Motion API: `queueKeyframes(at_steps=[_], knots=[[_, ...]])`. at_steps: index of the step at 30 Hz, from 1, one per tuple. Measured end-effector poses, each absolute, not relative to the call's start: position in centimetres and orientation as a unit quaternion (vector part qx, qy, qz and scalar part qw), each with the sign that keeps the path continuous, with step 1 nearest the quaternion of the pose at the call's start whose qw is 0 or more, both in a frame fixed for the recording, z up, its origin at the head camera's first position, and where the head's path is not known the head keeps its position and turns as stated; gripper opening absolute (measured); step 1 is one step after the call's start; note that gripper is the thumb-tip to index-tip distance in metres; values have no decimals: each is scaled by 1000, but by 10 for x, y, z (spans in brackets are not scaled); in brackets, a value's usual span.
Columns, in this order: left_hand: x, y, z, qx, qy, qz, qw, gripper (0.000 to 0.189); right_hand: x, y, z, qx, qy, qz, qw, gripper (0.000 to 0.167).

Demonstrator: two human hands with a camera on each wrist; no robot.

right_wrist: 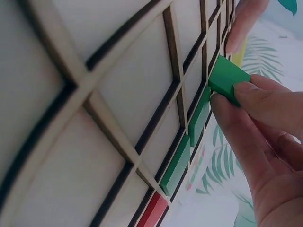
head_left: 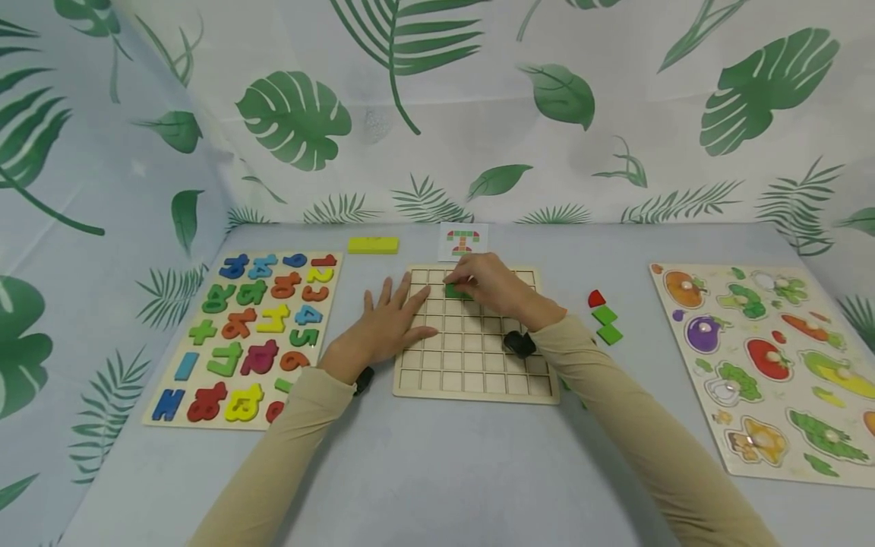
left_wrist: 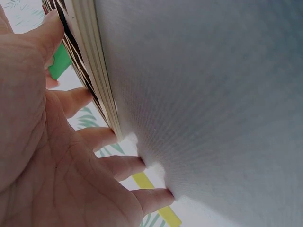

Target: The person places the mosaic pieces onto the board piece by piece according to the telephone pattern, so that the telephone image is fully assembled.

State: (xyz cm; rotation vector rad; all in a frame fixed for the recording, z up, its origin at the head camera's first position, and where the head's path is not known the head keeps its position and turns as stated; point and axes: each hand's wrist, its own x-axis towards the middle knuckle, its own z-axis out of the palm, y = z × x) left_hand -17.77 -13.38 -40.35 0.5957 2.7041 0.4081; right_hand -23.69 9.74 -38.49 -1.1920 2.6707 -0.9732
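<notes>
Pinch hold on a tile at a gridded board. The right hand (head_left: 492, 282) has its grip pinching a green, flat, square tile (right_wrist: 229, 78), apparently of painted wood, between thumb and fingers. The tile stands tilted at the far part of a pale wooden board with square cells (head_left: 478, 397), left of its middle. Just beside it, in the right wrist view, 2 green tiles (right_wrist: 175, 163) and 1 red tile (right_wrist: 152, 210) sit in a row of cells. The left hand (head_left: 390, 330) holds nothing; its fingers are straight and spread at the board's left edge.

Handling (judged from appearance): the tile should be light, stiff and not fragile, though its smooth faces may slip. It is best taken by 2 opposite edges or an upper corner, leaving the lower edge free of the fingertips and the raised cell walls.

Surroundings: on the grey bench (head_left: 410, 471), a white card with a printed coloured figure (head_left: 462, 243) lies just beyond the board; a yellow rectangular block (head_left: 373, 245) lies far left of it. To the board's right are 1 red, round-edged wedge (head_left: 596, 298) and 2 loose green squares (head_left: 610, 334).
</notes>
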Motion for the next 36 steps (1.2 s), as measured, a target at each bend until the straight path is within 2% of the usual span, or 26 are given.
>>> queueKeyframes(at_steps=[36], knots=[[-177, -136, -403, 211, 950, 153, 172, 79, -234, 79, -372, -363, 913, -171, 67, 23]])
